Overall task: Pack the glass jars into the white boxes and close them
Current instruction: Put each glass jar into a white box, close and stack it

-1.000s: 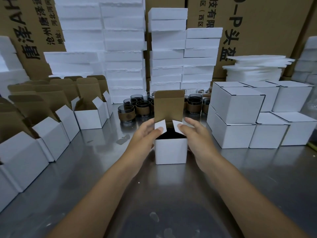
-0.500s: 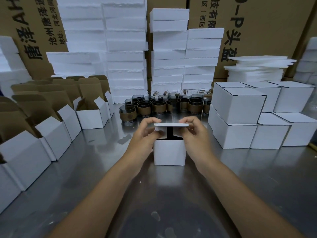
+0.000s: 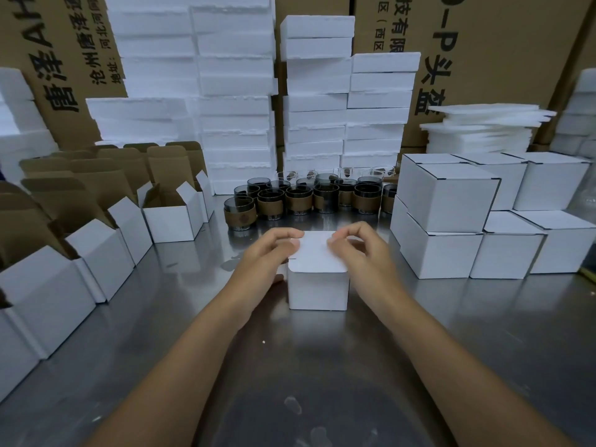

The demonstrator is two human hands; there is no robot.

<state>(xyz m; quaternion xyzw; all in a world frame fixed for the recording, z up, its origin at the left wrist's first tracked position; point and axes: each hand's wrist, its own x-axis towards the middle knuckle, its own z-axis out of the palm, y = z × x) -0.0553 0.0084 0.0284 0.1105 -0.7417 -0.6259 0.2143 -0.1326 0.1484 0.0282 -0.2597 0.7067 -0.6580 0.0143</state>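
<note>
**Left, near to far:** open white boxes [image 3: 96, 253] with brown lids upright, in rows on the steel worktop [image 3: 322, 366]. Far behind them, foam blocks [image 3: 232, 91] are stacked against brown cartons [image 3: 483, 43].

**Centre, far:** glass jars [image 3: 303, 198], dark and brown-sleeved, clustered and not yet packed.

**Centre, near:** one white box [image 3: 317, 288] with its lid [image 3: 317, 253] lying flat; contents hidden.
- Left hand [image 3: 267, 253]: at the box's left edge, grip narrow, curled fingers on the lid's far-left corner, thumb by the side wall.
- Right hand [image 3: 364, 253]: grip likewise narrow, curled fingertips on the far-right part of the lid.

**Step in hand, as judged:** seating the lid. Whether the tuck flap is fully home cannot be told. It is best done with even downward pressure along the near edge while the sides are steadied. That way the flap slides inside the front wall without creasing, and the box does not skate on the steel.

**Right:** closed white boxes [image 3: 451, 201], stacked two high.

**Far right:** foam sheets [image 3: 483, 124], piled.
</note>
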